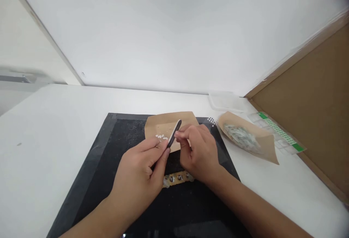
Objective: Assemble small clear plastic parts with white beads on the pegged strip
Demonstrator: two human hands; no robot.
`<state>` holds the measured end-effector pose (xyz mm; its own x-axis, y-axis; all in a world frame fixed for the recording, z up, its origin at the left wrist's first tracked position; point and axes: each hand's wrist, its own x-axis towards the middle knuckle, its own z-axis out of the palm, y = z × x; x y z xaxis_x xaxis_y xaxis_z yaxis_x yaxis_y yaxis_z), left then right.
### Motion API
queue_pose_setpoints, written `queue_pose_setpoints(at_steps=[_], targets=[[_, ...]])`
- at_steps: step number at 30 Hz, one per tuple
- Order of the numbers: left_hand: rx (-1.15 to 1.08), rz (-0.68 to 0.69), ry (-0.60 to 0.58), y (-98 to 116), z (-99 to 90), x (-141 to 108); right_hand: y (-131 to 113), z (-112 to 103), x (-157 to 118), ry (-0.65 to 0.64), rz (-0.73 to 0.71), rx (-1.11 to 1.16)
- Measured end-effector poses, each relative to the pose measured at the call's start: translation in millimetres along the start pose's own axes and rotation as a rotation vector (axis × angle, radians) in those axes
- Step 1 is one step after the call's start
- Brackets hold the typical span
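My left hand [141, 169] pinches a narrow dark strip with rounded ends and a pale face [174, 134] between thumb and fingers, its far end tilted up. Close against the strip's right side is my right hand [200, 149], thumb and forefinger pressed together at its edge; whatever lies between those fingertips is too small to make out. Behind both hands a brown paper sheet [156, 123] carries several small white bits [161, 136]. Below them a yellowish strip with round shiny studs [178, 177] lies on the black mat [114, 180], partly covered by my hands.
Right of the mat sits a brown paper piece [268, 147] holding a heap of translucent slivers [241, 137]. Beside it lies a clear plastic sheet with green print [283, 132]. A clear shallow tray [227, 101] stands behind, near the white wall [163, 41]; a brown panel [313, 96] bounds the right.
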<state>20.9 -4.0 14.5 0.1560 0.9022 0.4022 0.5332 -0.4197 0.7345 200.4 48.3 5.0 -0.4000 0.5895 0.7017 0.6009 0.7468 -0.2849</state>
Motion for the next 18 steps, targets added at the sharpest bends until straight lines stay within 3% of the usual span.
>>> queue_pose_setpoints(at_steps=[4,8,12,16,18], targets=[[0.002,0.002,-0.007,-0.3,0.3,0.5,3.2,-0.7,4.4,-0.079,0.017,0.046],[-0.013,0.004,-0.010,0.4,-1.4,0.5,5.5,-1.9,6.5,0.024,0.052,0.006],[-0.013,-0.007,-0.020,1.2,-2.9,1.1,6.0,-4.2,7.9,-0.102,0.025,0.098],[-0.017,0.003,-0.014,1.5,-3.2,2.6,8.1,-5.1,9.8,-0.005,0.069,0.046],[-0.013,0.012,-0.015,0.8,-3.8,3.0,9.2,-4.6,9.5,-0.061,0.046,0.080]])
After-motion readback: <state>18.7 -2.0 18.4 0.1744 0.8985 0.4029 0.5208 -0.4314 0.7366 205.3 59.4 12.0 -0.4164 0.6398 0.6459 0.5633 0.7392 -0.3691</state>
